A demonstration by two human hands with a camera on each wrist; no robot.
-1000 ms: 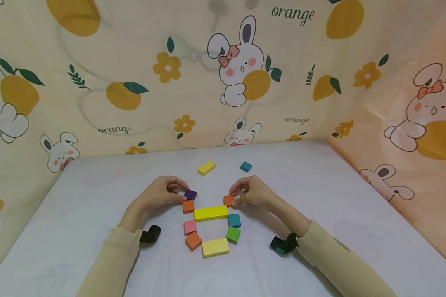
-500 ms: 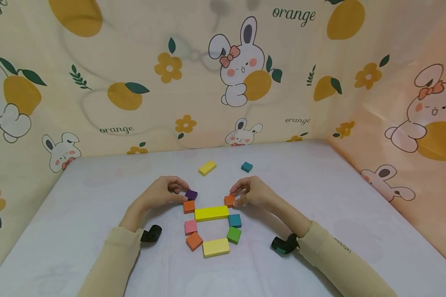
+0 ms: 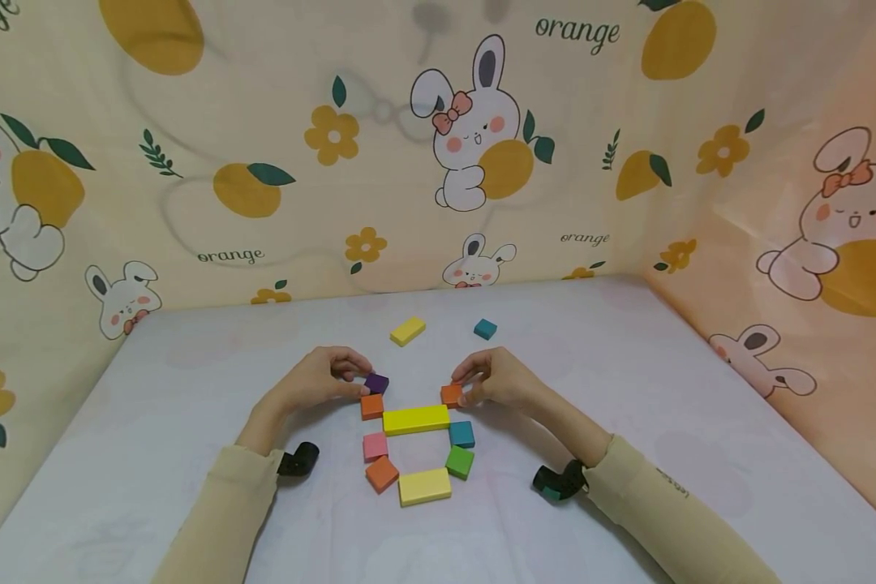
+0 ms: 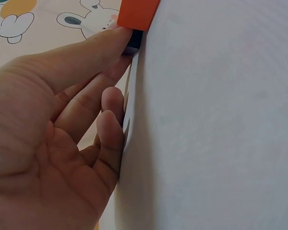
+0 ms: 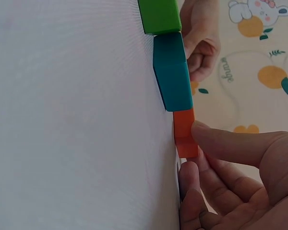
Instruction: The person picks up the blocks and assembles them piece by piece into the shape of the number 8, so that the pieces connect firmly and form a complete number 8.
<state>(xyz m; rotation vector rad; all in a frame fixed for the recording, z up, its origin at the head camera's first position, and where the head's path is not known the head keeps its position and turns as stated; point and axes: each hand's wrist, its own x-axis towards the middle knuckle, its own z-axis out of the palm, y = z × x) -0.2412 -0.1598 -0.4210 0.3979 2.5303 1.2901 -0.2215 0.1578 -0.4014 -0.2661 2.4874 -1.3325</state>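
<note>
In the head view my left hand (image 3: 321, 379) pinches a purple block (image 3: 376, 384) between thumb and fingers, just behind an orange block (image 3: 372, 406). That orange block partly hides it in the left wrist view. Opposite, the thumb and fingers of my right hand (image 3: 502, 377) pinch another orange block (image 3: 451, 396), which stands against a teal block (image 5: 174, 72) in the right wrist view. A long yellow block (image 3: 416, 419) spans between the two sides. Below it lie a pink block (image 3: 375, 446), a third orange block (image 3: 383, 474), a green block (image 3: 460, 462) and a pale yellow block (image 3: 425, 487).
Farther back on the white-covered table (image 3: 591, 341) lie a loose yellow block (image 3: 408, 331) and a small teal block (image 3: 485, 328). A patterned cloth wall (image 3: 380, 195) closes off the back and the sides.
The head view has shifted very slightly. Both hands stay in place on their blocks, and the arrangement looks the same.
</note>
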